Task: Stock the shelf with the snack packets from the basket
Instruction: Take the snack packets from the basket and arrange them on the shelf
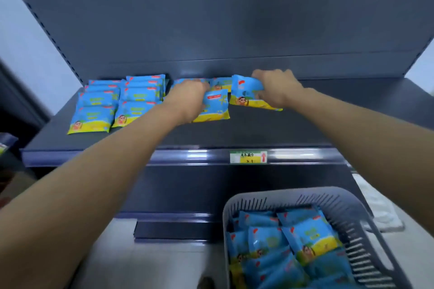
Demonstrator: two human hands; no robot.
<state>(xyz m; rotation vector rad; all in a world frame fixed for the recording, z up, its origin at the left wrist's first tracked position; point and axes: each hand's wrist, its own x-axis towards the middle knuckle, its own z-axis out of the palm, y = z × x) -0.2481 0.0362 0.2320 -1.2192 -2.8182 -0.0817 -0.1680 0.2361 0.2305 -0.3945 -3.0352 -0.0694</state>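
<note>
We fill dark blue metal shelf (pixel 328 124): left hand (pixel 187 98) grips blue-and-yellow foil snack packet (pixel 217 107); right hand (pixel 278 88), fingers (pixel 259 75) clamped round second packet (pixel 247 95), sets it just beside, extending row.

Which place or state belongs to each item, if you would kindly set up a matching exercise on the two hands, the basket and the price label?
Column one:
1. left hand
2. right hand
3. basket
4. price label

Column two:
A. on the front edge of the shelf
B. grips the rightmost packet
C. below the shelf, holding spare packets
D. holds the middle packet

Pairs: 1-D; 2-B; 3-C; 4-A
</note>
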